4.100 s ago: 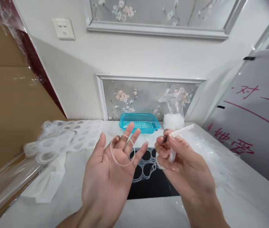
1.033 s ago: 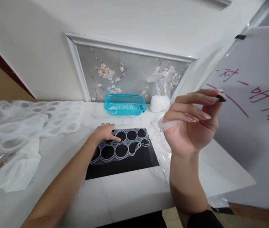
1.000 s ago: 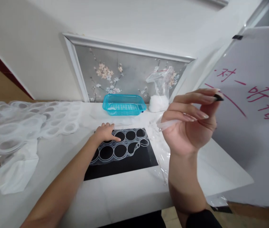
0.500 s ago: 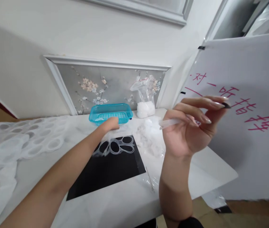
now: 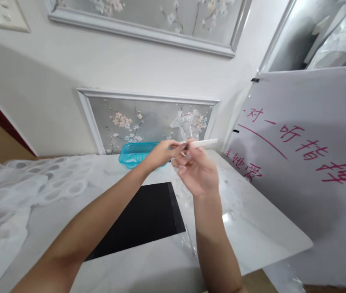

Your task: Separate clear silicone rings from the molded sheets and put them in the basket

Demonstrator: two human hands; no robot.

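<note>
My right hand [image 5: 199, 173] pinches a slim, straight white stick [image 5: 205, 143]; I cannot tell whether my left hand [image 5: 163, 153] grips.

My right hand [image 5: 195, 167]: fingers motion-blurred; left end of the white strip [image 5: 205, 143] hidden in them. My left hand [image 5: 165, 152]: fingertips overlap the right's; small dark item between the hands too blurred to identify. Blue tray [image 5: 132, 154]: right part hidden behind my left hand. Clear bag [image 5: 188, 125]: lower part hidden behind both hands. Black mat [image 5: 151, 215]: left part under my left forearm in view. Ringed sheets [image 5: 11, 195]: cut off at left edge. Whiteboard [image 5: 313, 110]: cut off at right. Upper framed panel [image 5: 142, 18]: top cut off.
</note>
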